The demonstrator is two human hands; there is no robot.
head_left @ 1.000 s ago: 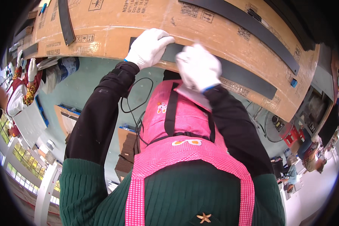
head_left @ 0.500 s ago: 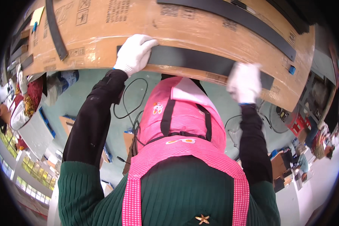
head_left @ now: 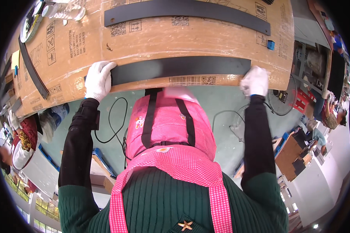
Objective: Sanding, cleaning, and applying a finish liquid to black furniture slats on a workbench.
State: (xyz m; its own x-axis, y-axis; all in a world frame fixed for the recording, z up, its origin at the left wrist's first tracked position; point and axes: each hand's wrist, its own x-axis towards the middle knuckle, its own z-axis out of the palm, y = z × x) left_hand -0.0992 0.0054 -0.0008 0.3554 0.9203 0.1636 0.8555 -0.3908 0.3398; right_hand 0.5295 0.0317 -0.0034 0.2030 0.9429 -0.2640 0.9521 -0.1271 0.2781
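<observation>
Both hands (head_left: 99, 79) (head_left: 255, 80) spread to black strip's (head_left: 179, 69) ends.

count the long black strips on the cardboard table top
3: nearest strip held at its ends by left hand and right hand; far strip; left-edge strip. More may be hidden.

— Lying flattened across the bench: brown cardboard carton (head_left: 151, 42), black handling symbols printing its left part.
— Showing small square black codes near both black strips, plus a barcode at the near edge.
</observation>
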